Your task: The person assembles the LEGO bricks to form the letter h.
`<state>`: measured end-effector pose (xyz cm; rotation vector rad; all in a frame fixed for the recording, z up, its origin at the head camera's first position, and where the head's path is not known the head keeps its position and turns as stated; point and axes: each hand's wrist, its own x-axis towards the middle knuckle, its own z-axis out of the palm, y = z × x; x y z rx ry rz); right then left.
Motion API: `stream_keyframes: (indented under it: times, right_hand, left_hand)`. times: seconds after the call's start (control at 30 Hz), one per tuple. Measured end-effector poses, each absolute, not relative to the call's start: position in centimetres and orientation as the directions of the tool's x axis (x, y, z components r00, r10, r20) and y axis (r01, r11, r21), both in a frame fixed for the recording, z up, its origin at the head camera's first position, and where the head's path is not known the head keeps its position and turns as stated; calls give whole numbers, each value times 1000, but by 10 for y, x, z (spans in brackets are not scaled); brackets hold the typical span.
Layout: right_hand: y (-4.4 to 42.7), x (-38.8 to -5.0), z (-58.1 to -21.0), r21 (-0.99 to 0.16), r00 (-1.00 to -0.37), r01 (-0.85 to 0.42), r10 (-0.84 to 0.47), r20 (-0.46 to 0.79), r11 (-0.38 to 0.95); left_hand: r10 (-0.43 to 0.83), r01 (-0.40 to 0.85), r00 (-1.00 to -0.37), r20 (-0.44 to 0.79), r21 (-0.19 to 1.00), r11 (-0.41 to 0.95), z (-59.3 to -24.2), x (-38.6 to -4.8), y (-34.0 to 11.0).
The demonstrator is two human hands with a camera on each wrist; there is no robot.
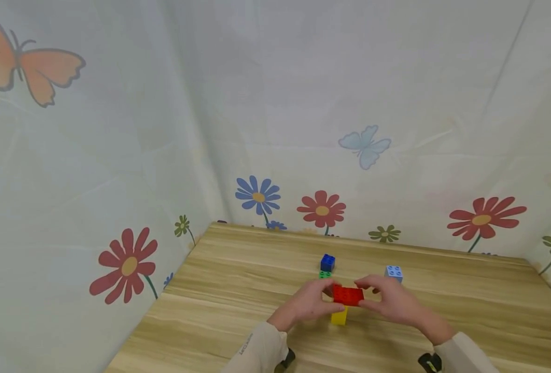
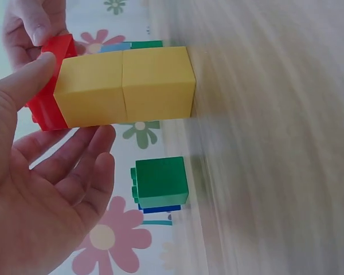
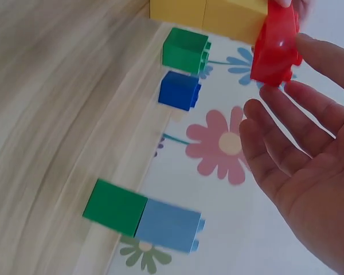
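Observation:
A red brick (image 1: pixel 348 296) lies across the top of a stack of two yellow bricks (image 2: pixel 157 86) standing on the table. My left hand (image 1: pixel 310 300) pinches the red brick's left end, thumb on the near side and fingers behind. At the right end, my right hand (image 1: pixel 392 300) holds it between thumb and fingers, its other fingers loosely bent in the right wrist view. Behind the left hand are a green brick (image 3: pixel 183 50) and a dark blue brick (image 1: pixel 328 261). Beyond the right hand, a light blue brick (image 3: pixel 169 223) sits on another green brick (image 3: pixel 116 206).
The wooden table (image 1: pixel 238 280) ends at a pale curtain (image 1: pixel 294 103) printed with flowers and butterflies. This cloth also borders the left side. Light sleeves (image 1: pixel 258 349) and dark wrist straps show near the bottom of the head view.

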<state>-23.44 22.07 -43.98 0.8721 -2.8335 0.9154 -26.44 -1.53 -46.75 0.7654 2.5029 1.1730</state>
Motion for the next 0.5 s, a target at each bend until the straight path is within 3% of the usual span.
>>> stream_keyframes:
  times: [0.27,0.5]
  right_hand:
    - [242,-243,-440,-424,-827,-555,-420,374,716]
    - [263,-255,-448,-414,-848,-499,-331,413,761]
  left_hand:
    - [562,360,-827,-10,759,543,-468,-266,-12]
    - [570,376,-821,0,752,542,-466,-265,-11]
